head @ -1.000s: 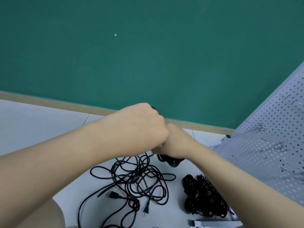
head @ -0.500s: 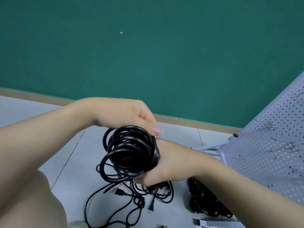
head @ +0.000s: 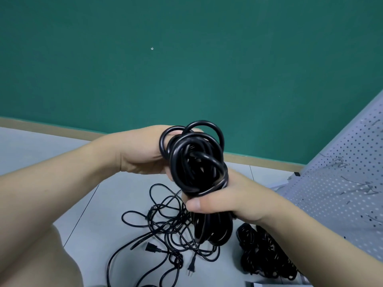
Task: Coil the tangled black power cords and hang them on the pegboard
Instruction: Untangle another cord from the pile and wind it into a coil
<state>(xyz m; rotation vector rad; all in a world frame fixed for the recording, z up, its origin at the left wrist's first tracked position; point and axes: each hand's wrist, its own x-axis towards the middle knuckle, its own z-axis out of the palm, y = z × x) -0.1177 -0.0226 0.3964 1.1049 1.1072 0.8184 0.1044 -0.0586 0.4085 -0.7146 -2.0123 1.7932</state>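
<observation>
**Both your hands hold a coil of cord**

A green wall (head: 186,59) fills the background; the pegboard (head: 342,183) leans at your right. Loose tangled cords (head: 165,230) lie on the floor (head: 31,150) below. Your forearms reach in from both sides. Your right hand (head: 234,199) grips the coil (head: 196,162) from beneath, thumb across it. Your left hand (head: 143,150) curls round its upper loops.

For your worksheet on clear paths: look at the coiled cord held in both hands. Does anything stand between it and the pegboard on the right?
Nothing visible does. The coiled cord, gripped by the left hand and right hand, is raised above the floor, and only open air separates it from the pegboard. The tangled cords lie below.
</observation>
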